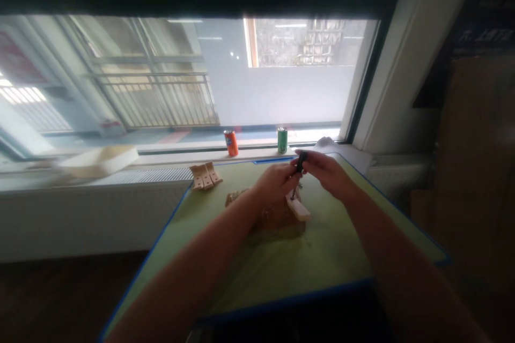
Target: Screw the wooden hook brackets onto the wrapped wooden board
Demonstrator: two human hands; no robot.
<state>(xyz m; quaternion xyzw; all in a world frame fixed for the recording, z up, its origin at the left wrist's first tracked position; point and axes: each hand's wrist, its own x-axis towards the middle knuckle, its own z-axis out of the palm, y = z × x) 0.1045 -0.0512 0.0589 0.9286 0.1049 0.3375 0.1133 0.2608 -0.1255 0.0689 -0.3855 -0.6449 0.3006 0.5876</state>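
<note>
My left hand (pixel 276 182) and my right hand (pixel 324 171) meet above the far middle of a green table (pixel 322 257). Both are closed round a small dark-handled tool (pixel 300 162), which looks like a screwdriver pointing down. Its tip reaches a pale wooden block (pixel 300 208) lying on a brown bag-like heap (pixel 277 222). My left hand pinches low on the tool, my right hand grips the dark handle from the right.
Several pale wooden pieces (pixel 206 176) lie at the table's far left corner. An orange can (pixel 230 143) and a green can (pixel 282 140) stand on the window sill. A pale flat object (pixel 100 161) rests on the sill at left. The table has a blue edge (pixel 281 308).
</note>
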